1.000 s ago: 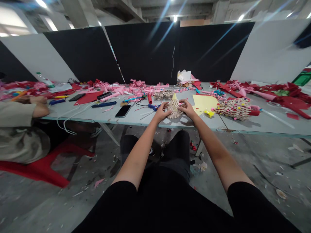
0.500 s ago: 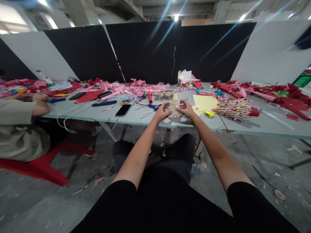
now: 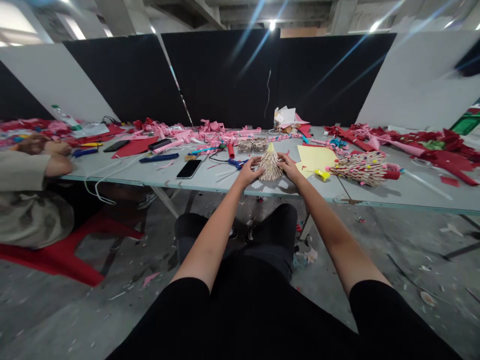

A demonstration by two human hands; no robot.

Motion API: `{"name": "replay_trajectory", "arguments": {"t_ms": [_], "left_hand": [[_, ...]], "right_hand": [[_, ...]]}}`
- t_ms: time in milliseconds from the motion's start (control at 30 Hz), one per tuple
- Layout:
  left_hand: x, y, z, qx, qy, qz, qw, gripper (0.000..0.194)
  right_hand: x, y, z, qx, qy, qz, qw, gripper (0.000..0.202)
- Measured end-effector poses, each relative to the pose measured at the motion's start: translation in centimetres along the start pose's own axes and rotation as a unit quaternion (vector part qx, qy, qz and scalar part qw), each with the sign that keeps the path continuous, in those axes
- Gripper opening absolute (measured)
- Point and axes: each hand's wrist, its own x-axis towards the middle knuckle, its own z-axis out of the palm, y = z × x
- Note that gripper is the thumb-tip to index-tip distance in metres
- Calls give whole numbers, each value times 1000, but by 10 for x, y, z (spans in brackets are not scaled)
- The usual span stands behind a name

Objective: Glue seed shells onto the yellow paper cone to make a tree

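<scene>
A small cone covered in overlapping pale pieces (image 3: 270, 166), with a yellowish tip, stands upright at the table's front edge. My left hand (image 3: 250, 172) holds its left side and my right hand (image 3: 288, 168) holds its right side, fingers curved round it. Just right of my right hand are a pale yellow sheet (image 3: 315, 157) and a small shiny yellow piece (image 3: 321, 174). Farther right lies a larger cone on its side (image 3: 358, 169), dotted with coloured balls. A blue-handled tool (image 3: 237, 163) is left of the small cone.
A phone (image 3: 189, 169) lies on the grey table (image 3: 225, 184). Clear boxes of small pieces (image 3: 252, 145) stand behind the cone. Pink and red scraps line the back. At the left, a person's forearm (image 3: 58, 164) rests on the table near a white cable (image 3: 98, 190).
The small cone now stands a little more to the right between my hands, its base showing more fully. The view has shifted slightly, and the person's arm at the left has moved slightly left.
</scene>
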Motion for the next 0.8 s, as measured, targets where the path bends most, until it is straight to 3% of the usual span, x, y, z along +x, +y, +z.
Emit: {"name": "replay_trajectory", "arguments": {"t_ms": [400,467,533,633,733,800], "left_hand": [[2,6,3,4,38,13,999,45],[-4,12,3,3,69,42,997,45],[-17,16,-2,4,120,76,990,42],[-39,16,-33,12,208,117,971,32],[-49,12,-95,42,251,132,958,34],[-41,8,-142,74,226,132,962,32]], "right_hand": [[-4,-5,-1,-29,27,1,999,43],[-6,-5,1,-31,21,7,999,59],[-9,-4,4,-26,4,14,1000,89],[-12,-2,9,-8,-17,30,999,118],[-16,0,13,12,-22,47,999,118],[-19,0,13,25,-32,56,998,112]]}}
